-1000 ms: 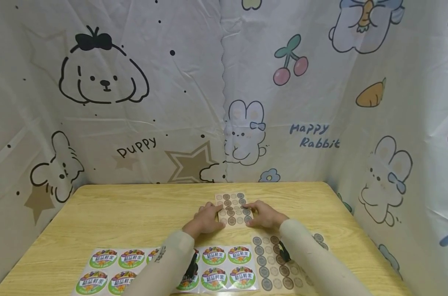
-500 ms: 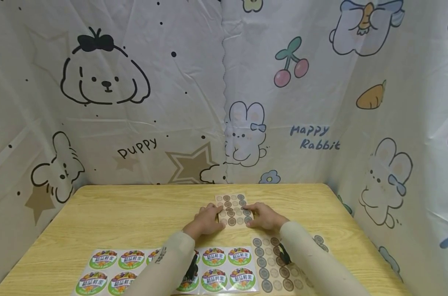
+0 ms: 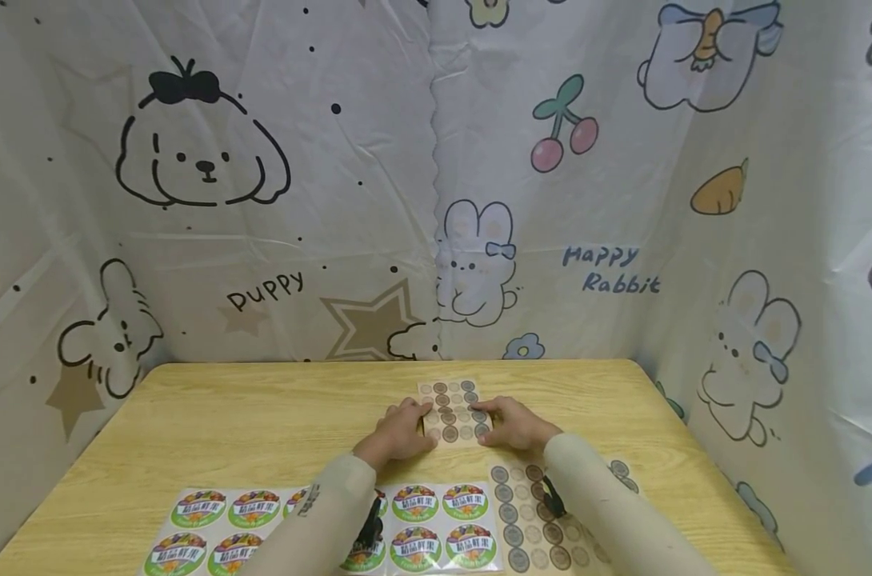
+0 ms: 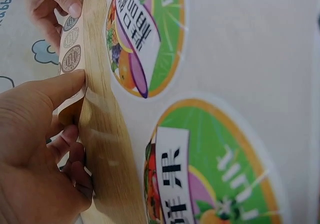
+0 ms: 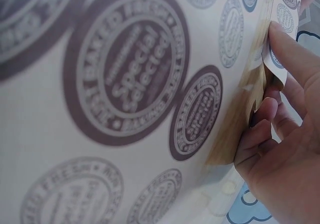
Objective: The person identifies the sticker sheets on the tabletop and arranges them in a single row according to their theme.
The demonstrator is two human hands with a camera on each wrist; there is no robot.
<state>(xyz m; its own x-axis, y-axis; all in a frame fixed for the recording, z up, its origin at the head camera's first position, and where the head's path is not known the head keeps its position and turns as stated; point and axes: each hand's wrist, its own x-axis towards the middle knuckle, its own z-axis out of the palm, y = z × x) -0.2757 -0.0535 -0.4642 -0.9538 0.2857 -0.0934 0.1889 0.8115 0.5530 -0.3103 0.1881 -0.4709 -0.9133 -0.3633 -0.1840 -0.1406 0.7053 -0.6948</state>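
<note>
A small sheet of round brown, pale and grey seal stickers is held near the far middle of the table. My left hand pinches its left edge; in the left wrist view the thumb lies on top and the other fingers curl beneath. On the opposite edge, my right hand grips the same way, and the right wrist view shows that edge bent up off the wood. Closer in, a larger sheet of similar seal stickers lies partly under the right sleeve. Glossy fruit-label sticker sheets lie under the left sleeve.
The yellow wood-grain table carries all the sheets. A printed cloth with cartoon animals hangs behind it and along both sides. A dark device shows at the left sleeve, another dark piece at the right sleeve.
</note>
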